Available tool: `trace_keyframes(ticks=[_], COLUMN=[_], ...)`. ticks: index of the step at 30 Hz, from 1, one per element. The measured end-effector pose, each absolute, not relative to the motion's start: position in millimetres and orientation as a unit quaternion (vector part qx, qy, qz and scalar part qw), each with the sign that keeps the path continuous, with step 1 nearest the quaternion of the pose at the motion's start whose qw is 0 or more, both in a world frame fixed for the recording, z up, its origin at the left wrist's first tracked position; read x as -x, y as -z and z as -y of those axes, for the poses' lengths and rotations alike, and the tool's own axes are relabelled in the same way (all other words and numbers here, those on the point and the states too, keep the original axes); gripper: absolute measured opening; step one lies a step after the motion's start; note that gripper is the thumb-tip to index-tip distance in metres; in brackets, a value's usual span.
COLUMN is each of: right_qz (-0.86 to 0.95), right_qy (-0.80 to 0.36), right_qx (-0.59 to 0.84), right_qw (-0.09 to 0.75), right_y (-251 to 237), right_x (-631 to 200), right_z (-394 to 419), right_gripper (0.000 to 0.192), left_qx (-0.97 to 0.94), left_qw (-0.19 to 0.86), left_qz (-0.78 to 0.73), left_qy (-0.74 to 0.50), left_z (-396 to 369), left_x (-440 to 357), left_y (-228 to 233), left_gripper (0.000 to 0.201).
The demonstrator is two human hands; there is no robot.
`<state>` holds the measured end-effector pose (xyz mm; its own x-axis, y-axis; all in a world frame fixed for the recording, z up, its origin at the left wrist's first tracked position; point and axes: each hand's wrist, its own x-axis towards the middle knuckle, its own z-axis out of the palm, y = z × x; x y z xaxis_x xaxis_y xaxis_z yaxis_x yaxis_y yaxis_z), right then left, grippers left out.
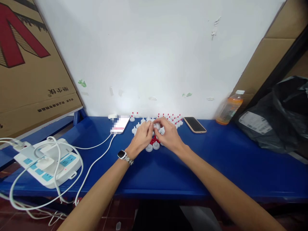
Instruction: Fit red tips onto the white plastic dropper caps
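Both hands meet over a cluster of white nozzle caps in the middle of the blue table (207, 160). My right hand (168, 133) is curled around a white nozzle cap (157, 126), thumb and forefinger on its sides. Right beside that cap, my left hand (143, 134) has its fingers pinched together; what sits between them is hidden. A small heap of red tips (154, 140) lies under the hands, partly covered. Two white caps without tips (156, 146) stand in front of it. Behind my right hand are several white caps with red tips (176, 120).
A lit phone (121, 124) on a charging cable lies left of the caps, a dark phone (194, 124) to their right. A power strip (49, 166) with looped white cables covers the left end. An orange drink bottle (230, 107) and a black plastic bag (271, 128) stand right.
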<state>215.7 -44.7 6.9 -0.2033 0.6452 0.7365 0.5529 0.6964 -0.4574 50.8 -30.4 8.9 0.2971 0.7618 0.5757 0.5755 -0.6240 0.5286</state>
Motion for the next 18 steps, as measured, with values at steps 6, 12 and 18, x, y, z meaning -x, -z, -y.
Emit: trace_keyframes(ticks=[6,12,18], right_qz=[0.693,0.691,0.691], right_qy=[-0.028,-0.119,-0.143], right_qx=[0.454,0.475,0.486], right_qw=[0.559,0.532,0.515], right_y=[-8,3,8], right_x=[-229,-227,-230], right_z=[31,23,19], right_gripper=[0.018,0.013,0.017], left_qx=[-0.784,-0.864,-0.837], left_qw=[0.113,0.041,0.101], left_qz=[-0.450,-0.427,-0.450], left_qy=[-0.412,-0.263,-0.294], left_z=[22,18,9], left_x=[-37,-35,-10], left_y=[-10,0,-6], left_gripper=[0.040,0.039,0.039])
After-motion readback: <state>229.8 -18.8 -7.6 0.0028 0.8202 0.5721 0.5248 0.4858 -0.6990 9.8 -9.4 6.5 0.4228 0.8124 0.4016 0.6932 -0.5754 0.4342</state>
